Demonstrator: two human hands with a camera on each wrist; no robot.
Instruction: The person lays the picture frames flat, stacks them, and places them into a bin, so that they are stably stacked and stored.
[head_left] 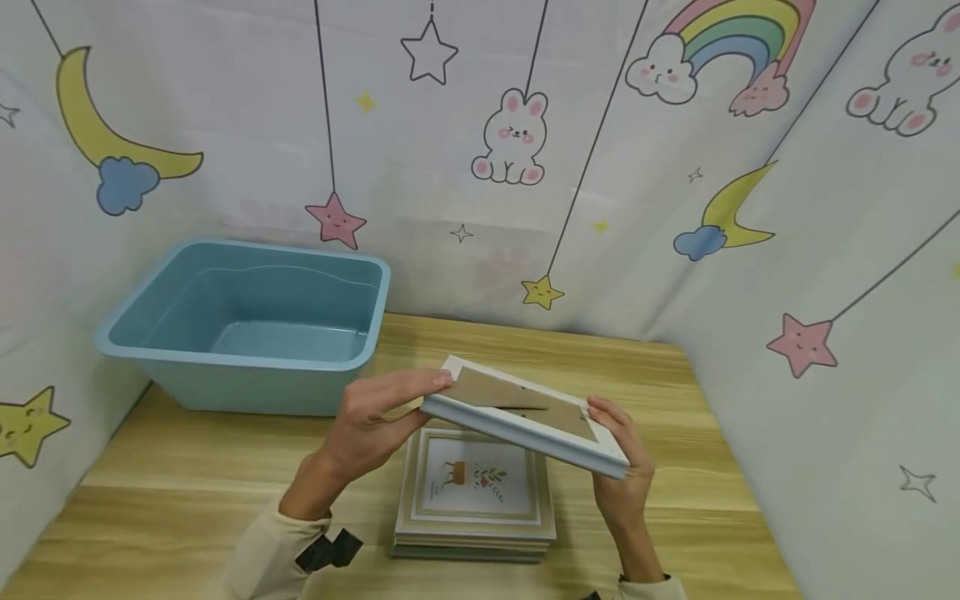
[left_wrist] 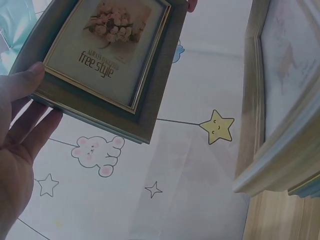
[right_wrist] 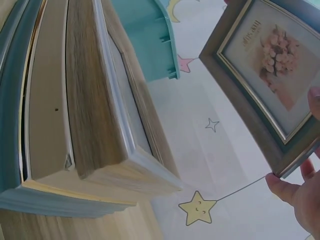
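Observation:
A picture frame [head_left: 525, 408] is held up in the air by both hands, tilted, its brown backing board facing up in the head view. Its front, with a flower picture and the words "free style", shows in the left wrist view [left_wrist: 107, 55]. My left hand [head_left: 375, 421] grips its left end, thumb on one face and fingers on the other. At the right end my right hand [head_left: 626, 467] holds the edge. Below lies a stack of picture frames [head_left: 480, 492], the top one face up with a potted plant print.
A blue plastic bin [head_left: 258, 367] stands at the back left of the wooden table [head_left: 637, 375]. Behind and at the sides hangs a white curtain [head_left: 450, 150] printed with stars, moons and rabbits.

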